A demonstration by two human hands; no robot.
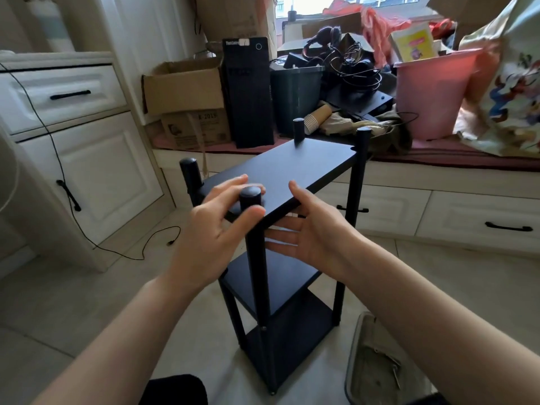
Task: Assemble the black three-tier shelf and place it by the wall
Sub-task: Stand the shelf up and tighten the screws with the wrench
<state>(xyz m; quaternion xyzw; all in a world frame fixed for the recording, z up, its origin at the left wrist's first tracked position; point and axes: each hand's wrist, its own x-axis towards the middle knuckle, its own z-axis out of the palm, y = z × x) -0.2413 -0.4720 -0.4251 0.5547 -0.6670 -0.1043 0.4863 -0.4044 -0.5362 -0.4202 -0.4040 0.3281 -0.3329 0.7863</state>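
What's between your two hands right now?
In the head view, the near front post and the top board's near corner lie between the left hand and right hand. Fingers of both hands look straight; neither hand grips anything.

At frame centre we list the shelf (280, 229) standing on the floor, our left hand (210, 229) at its near-left post (250, 197) and our right hand (309, 238) at the near edge of its top board. Behind it, along the bench at upper frame, we note a carton (184, 86), then a computer tower (248, 92) to its right, and a bucket (432, 95) at upper right. A cabinet (73, 141) sits at the left of the frame, a tray (377, 361) at lower right.
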